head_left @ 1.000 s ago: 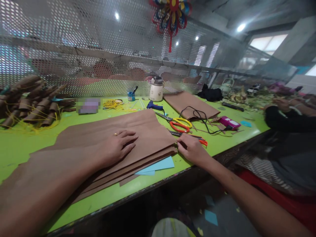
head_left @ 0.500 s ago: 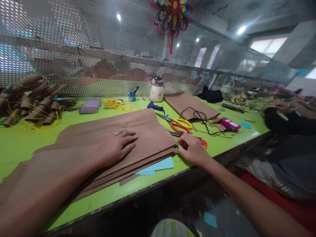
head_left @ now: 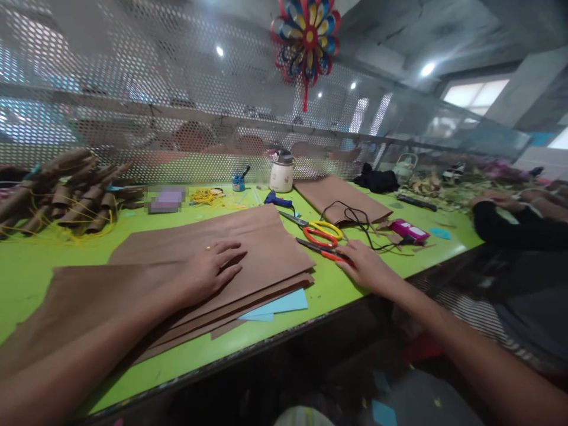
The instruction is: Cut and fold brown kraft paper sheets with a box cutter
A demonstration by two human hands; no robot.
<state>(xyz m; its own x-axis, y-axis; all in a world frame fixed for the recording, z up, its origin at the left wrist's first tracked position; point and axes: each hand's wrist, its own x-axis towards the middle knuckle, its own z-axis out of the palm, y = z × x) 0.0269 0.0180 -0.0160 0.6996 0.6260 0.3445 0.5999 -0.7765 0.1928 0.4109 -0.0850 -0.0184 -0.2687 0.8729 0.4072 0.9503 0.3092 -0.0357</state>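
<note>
Shifted from the paper's corner, the right hand (head_left: 366,266) has fingers partly curled on orange-handled scissors (head_left: 326,251); the left (head_left: 215,266) lies flat, gripping nothing. Lettering on the white bottle (head_left: 281,174) is illegible.

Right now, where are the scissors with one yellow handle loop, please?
The scissors lie just right of centre in the head view, beside the right edge of the near brown paper, a little beyond the right hand.

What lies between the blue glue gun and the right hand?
The head view shows scissors with yellow and orange handles, then orange-handled scissors touched by the right hand.
</note>
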